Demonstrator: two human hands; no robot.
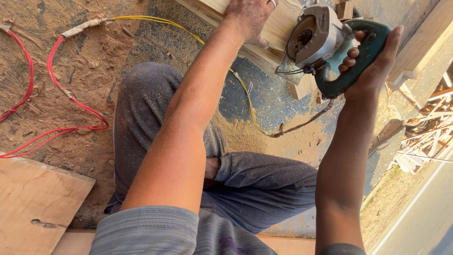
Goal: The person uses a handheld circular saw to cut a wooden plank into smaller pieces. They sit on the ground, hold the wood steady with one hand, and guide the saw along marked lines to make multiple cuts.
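My right hand grips the teal handle of a hand-held circular saw with a grey metal blade guard. The saw rests at the end of a pale wooden plank that runs up and left. Pressed flat on top of that plank, just left of the saw, is my left hand, with a ring on one finger. Sawdust covers both forearms and my grey trousers, as I crouch over the work.
A yellow cable and a red cable snake across the sawdust-covered floor. A plywood sheet lies at lower left. More timber and stacked wooden frames stand at right, beside a road.
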